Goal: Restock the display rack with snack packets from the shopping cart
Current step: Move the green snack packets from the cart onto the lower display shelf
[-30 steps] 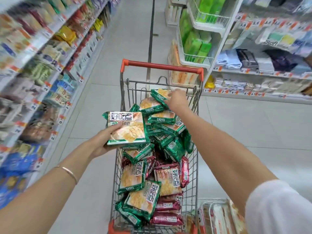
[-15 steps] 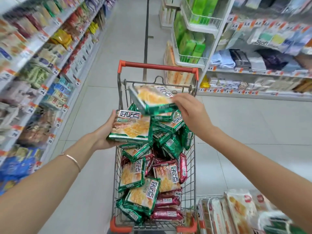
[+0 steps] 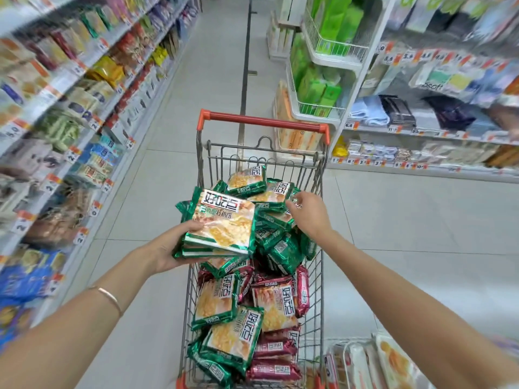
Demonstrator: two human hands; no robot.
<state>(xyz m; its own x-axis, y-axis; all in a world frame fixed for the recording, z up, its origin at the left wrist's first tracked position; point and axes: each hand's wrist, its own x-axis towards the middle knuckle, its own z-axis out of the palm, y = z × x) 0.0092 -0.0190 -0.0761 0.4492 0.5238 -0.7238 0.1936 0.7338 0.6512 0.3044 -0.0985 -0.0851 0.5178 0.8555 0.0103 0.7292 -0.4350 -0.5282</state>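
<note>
Left hand (image 3: 165, 249): palm up under a stack of green packets (image 3: 222, 220), thumb clamped on top, so it likely serves as a carrying tray.
Right hand (image 3: 309, 214): fingers bent onto a loose packet (image 3: 269, 196) in the cart (image 3: 318, 276); whether it grips cannot be told.
Shelves (image 3: 70, 80): alongside on the left, within reach for unloading.

Glossy plastic snack packets (image 3: 222, 220), bare metal wire cart (image 3: 318, 276), smooth floor tiles (image 3: 407, 220)

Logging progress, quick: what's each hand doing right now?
Left hand: holding a stack of green packets.
Right hand: fingers at a cart packet; grip cannot be told.
</note>
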